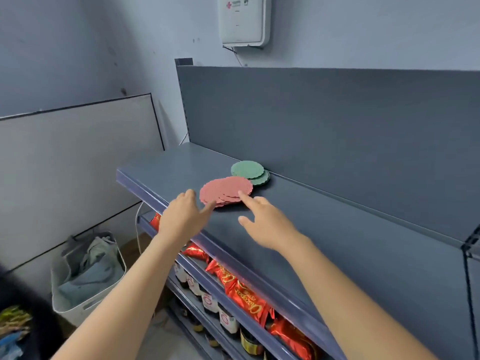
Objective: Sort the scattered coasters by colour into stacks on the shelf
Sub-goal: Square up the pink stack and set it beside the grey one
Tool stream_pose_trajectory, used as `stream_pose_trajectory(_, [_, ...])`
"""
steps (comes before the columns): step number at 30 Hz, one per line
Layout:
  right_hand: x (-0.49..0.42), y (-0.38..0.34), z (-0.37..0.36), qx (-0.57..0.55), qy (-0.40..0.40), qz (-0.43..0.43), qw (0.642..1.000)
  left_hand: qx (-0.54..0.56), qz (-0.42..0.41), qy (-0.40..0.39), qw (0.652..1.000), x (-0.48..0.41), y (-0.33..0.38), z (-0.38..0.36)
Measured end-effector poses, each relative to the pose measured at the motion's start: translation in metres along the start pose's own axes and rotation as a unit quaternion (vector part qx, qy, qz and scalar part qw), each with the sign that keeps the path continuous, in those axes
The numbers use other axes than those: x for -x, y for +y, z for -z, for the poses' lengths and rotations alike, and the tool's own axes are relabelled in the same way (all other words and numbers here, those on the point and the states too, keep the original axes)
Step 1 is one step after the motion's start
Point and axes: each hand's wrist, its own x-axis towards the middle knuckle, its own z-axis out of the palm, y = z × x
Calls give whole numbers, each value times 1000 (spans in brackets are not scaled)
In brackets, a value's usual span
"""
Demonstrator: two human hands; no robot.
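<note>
Since the pink coasters (pixel 225 191) lie fanned at mid-frame on the shelf (pixel 337 229), I judge from the head view that the left hand (pixel 185 214) and right hand (pixel 267 224), both spread with fingertips touching their rim, could shove them into the green stack (pixel 249 172) just behind.

Red foil packets (pixel 246 297), shelf below fingers (pixel 245 198): gold script, upside down, not legible. White bottle labels (pixel 210 303), lower still: red round logo, print too small. White wall box (pixel 244 20), high above fingers: red emblem, small print unreadable.
</note>
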Motion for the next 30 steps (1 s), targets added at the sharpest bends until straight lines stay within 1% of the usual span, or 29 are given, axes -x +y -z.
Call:
stream_pose_trajectory(3, [-55,-9,-20,5,0,-51,999,96,0,-20,995,-60,-5,-16])
stream_pose_trajectory(5, [-85,-12,-29,19,7,-86,996,136,-14,-53,989,-99,-5,-29])
stream_pose_trajectory(6, [-96,-13,-33,20,22,-103,994,147,-19,-80,986,-117,-5,-34])
stream_pose_trajectory(8, [-111,-15,-41,-2,83,-134,987,174,-17,-148,973,-150,-3,-40])
stream_pose_trajectory(10, [-119,-17,-48,-34,145,-168,974,204,3,-237,950,-176,0,-39])
stream_pose_trajectory(12, [-124,-21,-51,-58,189,-203,959,222,1,-326,919,-195,-1,-38])
stream_pose_trajectory(14, [-127,-28,-54,-87,226,-234,942,244,-12,-391,887,-207,-3,-37])
stream_pose_trajectory(16, [-129,-35,-59,-120,262,-251,924,239,-41,-445,862,-211,-7,-39])
stream_pose_trajectory(18, [-128,-42,-66,-135,298,-258,909,248,-91,-460,848,-210,-12,-41])
stream_pose_trajectory(21, [-117,-51,-75,-138,357,-285,879,321,-140,-469,811,-203,-16,-38])
stream_pose_trajectory(23, [-104,-54,-74,-185,389,-317,845,365,-168,-463,790,-193,-12,-32])
stream_pose_trajectory(24, [-96,-57,-70,-242,402,-332,818,386,-186,-463,776,-186,-7,-26])
stream_pose_trajectory(25, [-86,-59,-62,-318,413,-336,784,411,-200,-468,757,-177,-1,-21])
stream_pose_trajectory(27, [-59,-62,-46,-474,429,-315,701,451,-212,-496,711,-156,17,-10])
stream_pose_trajectory(28, [-41,-63,-37,-527,431,-304,666,465,-215,-515,688,-141,28,-5])
stream_pose_trajectory(29, [-22,-65,-29,-555,431,-296,647,474,-217,-530,669,-125,40,-2])
stream_pose_trajectory(30, [-1,-66,-23,-564,435,-289,640,479,-217,-543,654,-105,53,1])
